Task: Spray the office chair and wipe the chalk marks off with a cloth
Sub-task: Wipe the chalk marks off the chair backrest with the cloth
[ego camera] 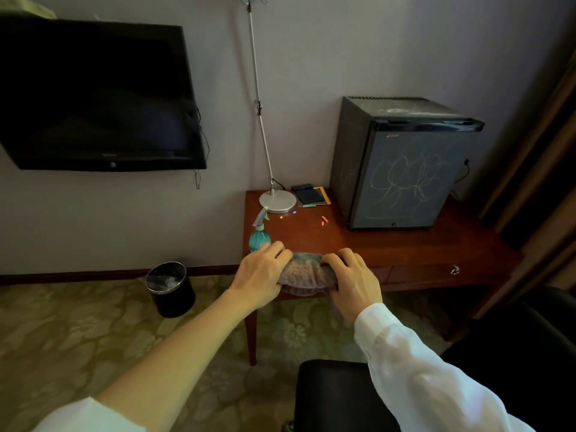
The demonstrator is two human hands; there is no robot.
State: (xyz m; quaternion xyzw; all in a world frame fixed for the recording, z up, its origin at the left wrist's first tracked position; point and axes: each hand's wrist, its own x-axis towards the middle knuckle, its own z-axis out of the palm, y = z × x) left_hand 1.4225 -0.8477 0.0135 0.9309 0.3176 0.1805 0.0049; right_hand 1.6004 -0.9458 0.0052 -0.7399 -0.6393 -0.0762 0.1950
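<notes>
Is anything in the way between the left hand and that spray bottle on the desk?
Nothing visible. The bottle stands upright at the desk corner, just beyond the left hand. Both hands, including the right hand, are gripping the cloth at the desk edge.

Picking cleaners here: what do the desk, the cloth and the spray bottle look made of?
Desk: reddish wood, glossy varnish, judging by its sheen.
Cloth: soft fuzzy fabric, bunched under both hands.
Spray bottle: translucent teal plastic, probably, with a paler trigger head.
</notes>
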